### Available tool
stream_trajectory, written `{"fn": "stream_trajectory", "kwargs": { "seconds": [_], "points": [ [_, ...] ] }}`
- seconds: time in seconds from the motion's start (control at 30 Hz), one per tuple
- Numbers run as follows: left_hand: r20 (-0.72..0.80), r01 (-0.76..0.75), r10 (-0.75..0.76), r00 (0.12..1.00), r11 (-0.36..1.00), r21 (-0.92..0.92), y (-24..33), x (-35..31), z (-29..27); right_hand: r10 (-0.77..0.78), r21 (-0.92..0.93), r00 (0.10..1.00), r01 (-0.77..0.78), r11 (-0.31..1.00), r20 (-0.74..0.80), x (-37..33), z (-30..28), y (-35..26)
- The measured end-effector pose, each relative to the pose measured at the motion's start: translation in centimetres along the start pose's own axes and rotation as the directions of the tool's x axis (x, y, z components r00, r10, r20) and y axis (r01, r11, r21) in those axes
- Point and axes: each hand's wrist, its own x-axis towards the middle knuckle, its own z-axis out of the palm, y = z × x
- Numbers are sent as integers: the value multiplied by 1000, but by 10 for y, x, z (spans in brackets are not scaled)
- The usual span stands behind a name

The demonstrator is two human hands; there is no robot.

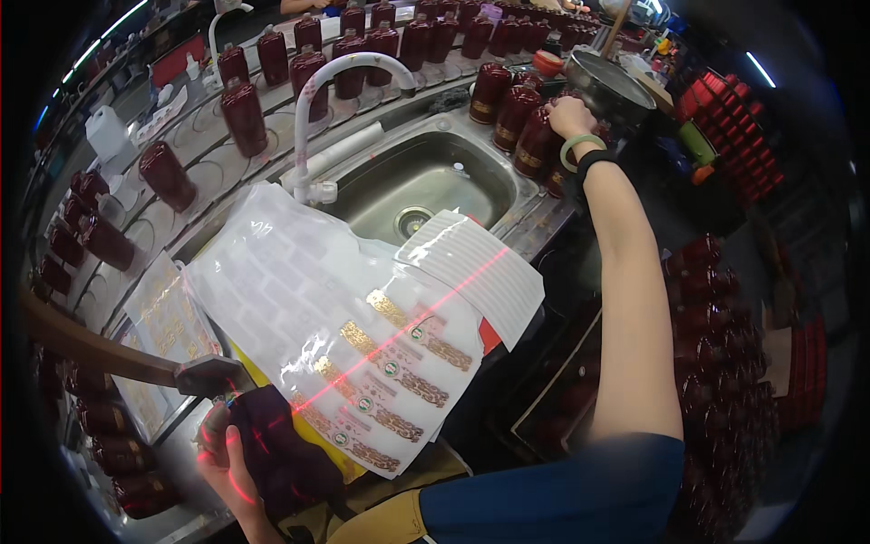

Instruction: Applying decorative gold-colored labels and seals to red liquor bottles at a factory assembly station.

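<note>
My right arm stretches to the far right, and my right hand [571,120] is closed at the top of a dark red glass bottle [536,143] in a cluster beside the sink. My left hand [227,462] is at the lower left, fingers curled against a dark, soft-looking piece [285,449]; what lies inside the fingers is hidden. Just above it is the metal end of a wooden-handled tool [213,375]. Between my hands lie clear sheets of gold and brown decals [399,381], with a white striped sheet [480,276] partly over them.
A steel sink [480,186] with a curved white faucet [304,118] stands ahead. Dark red bottles [243,118] line the curved conveyor behind it. A round metal pan [612,80] sits at the far right. More bottles [716,363] and red crates [725,136] crowd the right side.
</note>
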Motion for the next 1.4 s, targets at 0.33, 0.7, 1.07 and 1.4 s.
{"fn": "stream_trajectory", "kwargs": {
  "seconds": [0.33, 0.7, 1.07, 1.4],
  "points": [
    [-5, 25, -24, 1000, 999, 44, 28, -4, 12, -88, -25, 995, 87, 996, -38, 8, -19, 19],
    [-409, -240, 301, 861, 951, 194, 79, 5, -102, -288, -35, 912, 291, 956, -292, 92, 26, 44],
    [-350, -23, 406, 845, 680, 733, 133, 198, -345, -632, 200, 696, 710, 675, -339, -125, -87, -107],
    [-22, -67, 225, 974, 381, 922, 25, 281, -421, -895, 377, 424, 858, 348, -138, -333, -129, -196]
  ]
}}
